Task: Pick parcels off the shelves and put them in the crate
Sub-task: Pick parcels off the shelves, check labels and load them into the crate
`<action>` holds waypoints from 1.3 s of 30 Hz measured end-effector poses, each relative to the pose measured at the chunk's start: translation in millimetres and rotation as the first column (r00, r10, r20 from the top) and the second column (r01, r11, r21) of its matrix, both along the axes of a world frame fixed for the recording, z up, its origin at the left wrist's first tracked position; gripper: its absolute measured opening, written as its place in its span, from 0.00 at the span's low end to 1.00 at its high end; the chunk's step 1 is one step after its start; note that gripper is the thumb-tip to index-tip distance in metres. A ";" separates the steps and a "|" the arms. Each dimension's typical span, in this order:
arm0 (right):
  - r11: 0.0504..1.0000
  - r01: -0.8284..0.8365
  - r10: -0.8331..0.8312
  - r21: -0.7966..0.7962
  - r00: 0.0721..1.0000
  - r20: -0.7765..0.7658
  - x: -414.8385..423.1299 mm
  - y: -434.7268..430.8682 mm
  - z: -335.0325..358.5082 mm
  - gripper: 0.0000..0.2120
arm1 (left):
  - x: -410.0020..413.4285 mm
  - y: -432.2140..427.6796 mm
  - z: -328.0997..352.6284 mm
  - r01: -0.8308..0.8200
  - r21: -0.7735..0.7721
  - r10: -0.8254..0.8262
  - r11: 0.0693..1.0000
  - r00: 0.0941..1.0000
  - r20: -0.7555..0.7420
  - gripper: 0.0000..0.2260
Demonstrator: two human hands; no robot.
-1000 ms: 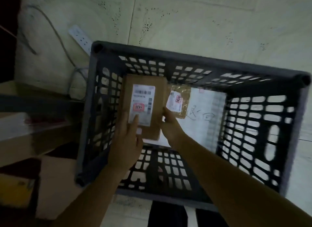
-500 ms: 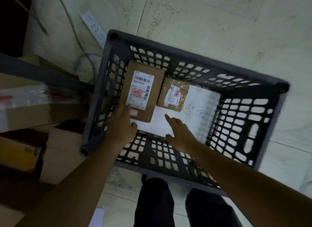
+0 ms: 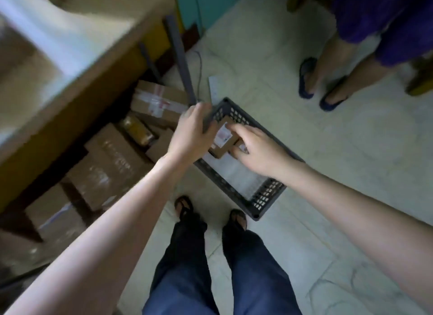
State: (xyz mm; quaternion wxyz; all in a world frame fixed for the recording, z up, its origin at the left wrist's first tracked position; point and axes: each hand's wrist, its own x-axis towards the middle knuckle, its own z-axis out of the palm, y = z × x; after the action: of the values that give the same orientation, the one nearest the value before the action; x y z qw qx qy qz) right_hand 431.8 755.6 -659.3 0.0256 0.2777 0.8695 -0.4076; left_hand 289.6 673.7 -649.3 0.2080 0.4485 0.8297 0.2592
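Observation:
A dark slatted crate (image 3: 262, 201) stands on the tiled floor, seen from high above. Inside it lies a brown parcel (image 3: 224, 139) with a white label, and a white sheet covers the bottom. A smaller parcel (image 3: 242, 148) beside it is mostly hidden by my right hand. My left hand (image 3: 191, 133) hovers over the crate's left rim, fingers loosely curled and empty. My right hand (image 3: 260, 148) hovers over the crate with relaxed fingers, holding nothing.
Shelves on the left hold several cardboard boxes, one taped box (image 3: 159, 99) nearest the crate. A grey shelf post (image 3: 184, 63) rises beside it. Another person's legs in blue sandals (image 3: 321, 87) stand at the upper right. My own feet (image 3: 210, 214) are just below the crate.
The view has pulled far up and away from the crate. Both hands have let go of the brown parcel, which stays in the crate, and now hang above it.

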 end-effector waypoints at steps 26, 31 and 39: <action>0.684 0.093 0.486 0.723 0.681 -0.548 -192.2 -194.3 547.2 0.20 | -93.9 -334.0 565.7 -0.155 0.331 0.362 0.931 0.515 -0.777 0.17; 0.717 0.228 0.280 0.659 0.771 -0.572 -210.7 -138.9 576.7 0.21 | -123.3 -321.6 585.2 -0.146 0.288 0.322 0.947 0.474 -0.820 0.18; 0.693 0.427 0.145 0.581 0.707 -0.693 -260.4 -39.3 604.7 0.35 | -171.0 -251.3 611.4 -0.069 0.337 0.334 0.939 0.413 -0.847 0.16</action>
State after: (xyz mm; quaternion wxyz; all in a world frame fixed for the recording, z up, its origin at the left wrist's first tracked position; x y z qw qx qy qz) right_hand 171.4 716.2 -54.7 -0.4439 0.1641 0.8733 -0.1159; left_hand 118.6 422.3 -37.9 -0.3530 0.4353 0.8211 0.1079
